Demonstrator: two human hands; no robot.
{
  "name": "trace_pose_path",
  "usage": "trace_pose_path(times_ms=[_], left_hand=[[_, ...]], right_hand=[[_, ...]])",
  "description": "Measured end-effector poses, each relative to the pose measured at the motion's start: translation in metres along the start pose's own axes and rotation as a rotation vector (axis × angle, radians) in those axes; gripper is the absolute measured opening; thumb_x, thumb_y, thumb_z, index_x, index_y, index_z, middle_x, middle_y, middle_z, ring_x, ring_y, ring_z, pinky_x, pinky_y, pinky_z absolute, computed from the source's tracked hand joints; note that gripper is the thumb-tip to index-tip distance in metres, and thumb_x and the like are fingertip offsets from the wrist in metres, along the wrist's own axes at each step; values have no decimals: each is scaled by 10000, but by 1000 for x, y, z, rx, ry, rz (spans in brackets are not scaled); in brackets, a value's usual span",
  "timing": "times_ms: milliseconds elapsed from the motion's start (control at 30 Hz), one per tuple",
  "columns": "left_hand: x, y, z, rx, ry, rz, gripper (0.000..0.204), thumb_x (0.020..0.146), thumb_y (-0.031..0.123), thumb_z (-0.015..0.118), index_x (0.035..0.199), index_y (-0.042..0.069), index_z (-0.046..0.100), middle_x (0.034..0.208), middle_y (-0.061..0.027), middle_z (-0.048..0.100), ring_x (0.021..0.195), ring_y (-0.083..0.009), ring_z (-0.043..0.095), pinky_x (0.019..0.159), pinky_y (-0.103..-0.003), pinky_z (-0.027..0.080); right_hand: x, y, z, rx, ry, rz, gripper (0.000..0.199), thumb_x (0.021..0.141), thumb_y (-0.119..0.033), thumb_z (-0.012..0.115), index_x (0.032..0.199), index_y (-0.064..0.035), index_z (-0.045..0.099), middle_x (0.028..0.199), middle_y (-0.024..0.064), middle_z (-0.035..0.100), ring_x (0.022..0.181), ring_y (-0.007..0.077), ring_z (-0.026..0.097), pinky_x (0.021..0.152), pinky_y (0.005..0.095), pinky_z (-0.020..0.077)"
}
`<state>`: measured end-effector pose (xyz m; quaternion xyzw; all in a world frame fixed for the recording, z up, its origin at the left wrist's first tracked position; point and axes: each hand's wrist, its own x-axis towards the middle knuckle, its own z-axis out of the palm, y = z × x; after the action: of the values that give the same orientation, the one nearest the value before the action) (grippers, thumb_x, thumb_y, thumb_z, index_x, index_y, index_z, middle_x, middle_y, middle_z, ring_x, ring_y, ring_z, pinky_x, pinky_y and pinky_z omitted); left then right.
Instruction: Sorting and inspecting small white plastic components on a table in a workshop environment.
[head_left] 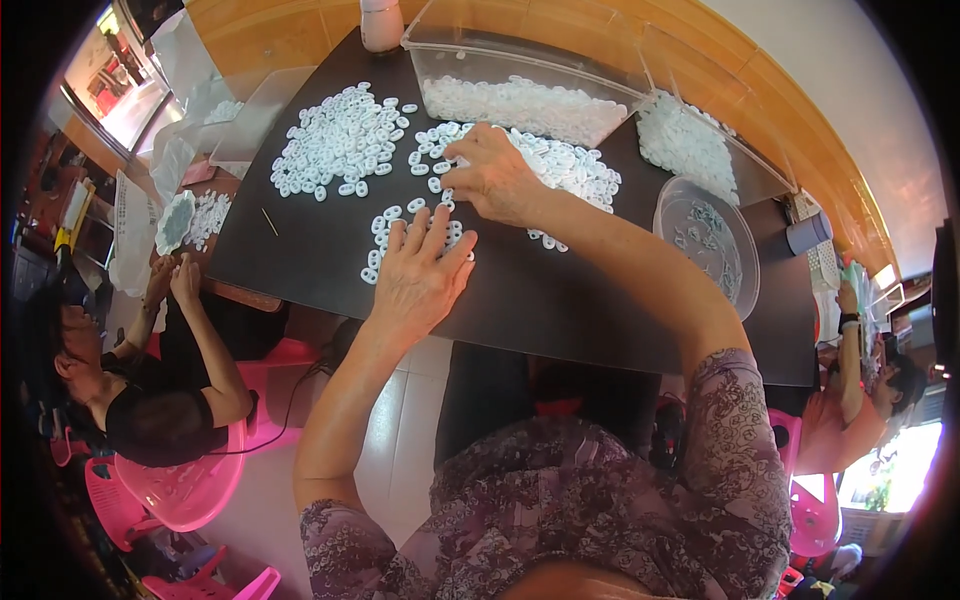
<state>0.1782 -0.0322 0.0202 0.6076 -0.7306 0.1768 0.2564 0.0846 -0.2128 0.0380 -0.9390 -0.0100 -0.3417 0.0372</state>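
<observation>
My left hand lies with its fingers spread over a small group of white oval plastic pieces, each with two holes, near the front of the dark table. Just beyond it, my right hand reaches across from the right. Its fingers are bent and apart, touching loose pieces at the left edge of a larger heap. No piece shows clearly in its grip; the undersides of both hands are hidden. Another heap of the same pieces sits farther left.
Behind the heaps stands a clear bin of white pieces, with another clear bin to its right. A round clear tub holds small parts. A bottle stands at the back. Co-workers sit left and right.
</observation>
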Motion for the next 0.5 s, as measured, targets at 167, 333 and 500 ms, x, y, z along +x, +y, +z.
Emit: trace_pose_path(times_ms=[167, 333, 500], left_hand=[[2, 1, -2, 8, 8, 11, 326, 772, 200, 682, 1075, 98, 615, 1205, -183, 501, 1084, -352, 492, 875, -479, 380], [1, 0, -3, -17, -33, -23, 350, 772, 190, 694, 1108, 126, 622, 1261, -159, 497, 1125, -335, 484, 909, -461, 375], [3, -2, -2, -19, -9, -1, 326, 769, 191, 691, 1076, 109, 619, 1229, -167, 497, 1097, -342, 488, 885, -459, 380]], right_hand=[[-8, 5, -6, -36, -75, -16, 123, 618, -59, 716, 702, -112, 643, 977, 37, 574, 954, 277, 483, 812, 393, 396], [-16, 9, -18, -95, -122, -12, 117, 621, -50, 710, 693, -104, 636, 983, 42, 576, 960, 276, 486, 796, 394, 393], [-19, 11, -19, -74, -148, 75, 162, 632, -43, 700, 771, -107, 645, 1027, 46, 588, 963, 276, 491, 810, 401, 394]])
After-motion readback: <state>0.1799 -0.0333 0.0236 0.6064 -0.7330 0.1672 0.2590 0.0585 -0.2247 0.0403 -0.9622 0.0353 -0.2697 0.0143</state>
